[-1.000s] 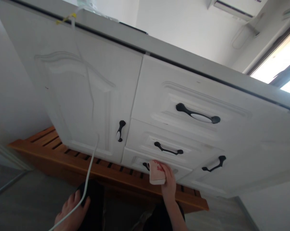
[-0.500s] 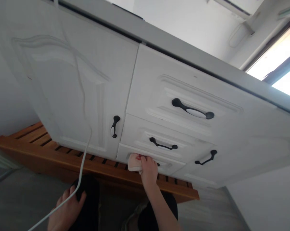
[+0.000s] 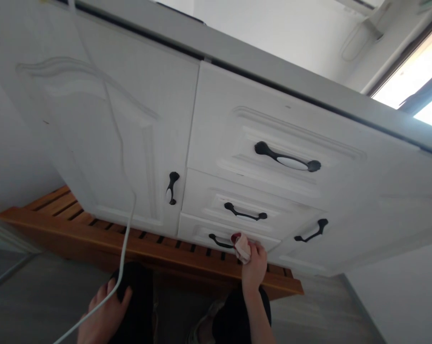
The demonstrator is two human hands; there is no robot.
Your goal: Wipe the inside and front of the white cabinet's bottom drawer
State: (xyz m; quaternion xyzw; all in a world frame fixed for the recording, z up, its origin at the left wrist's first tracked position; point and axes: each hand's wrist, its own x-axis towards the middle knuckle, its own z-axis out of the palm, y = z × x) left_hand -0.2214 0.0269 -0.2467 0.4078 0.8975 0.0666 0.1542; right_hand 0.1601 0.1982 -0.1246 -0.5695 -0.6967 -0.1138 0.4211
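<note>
My right hand (image 3: 254, 267) is closed on a pale pink cloth (image 3: 242, 248) with a red patch. The cloth lies against the right part of the lowest drawer (image 3: 201, 231), beside its dark handle (image 3: 220, 241). My left hand (image 3: 104, 310) rests on my left knee, thumb apart from the fingers, holding nothing that I can see. A white cable (image 3: 124, 243) passes in front of it. Above the lowest drawer are a middle drawer (image 3: 201, 191) and a large top drawer (image 3: 216, 119), both shut.
Cabinet doors with dark handles flank the drawers, one at the left (image 3: 94, 143) and one at the right (image 3: 366, 220). A slatted wooden platform (image 3: 94, 239) runs below the cabinet. At the upper right is a window (image 3: 409, 71).
My right hand has moved right along the lowest drawer with the cloth, uncovering that drawer's handle. The cloth looks more bunched. My left hand remains on the knee, and the view has shifted slightly.
</note>
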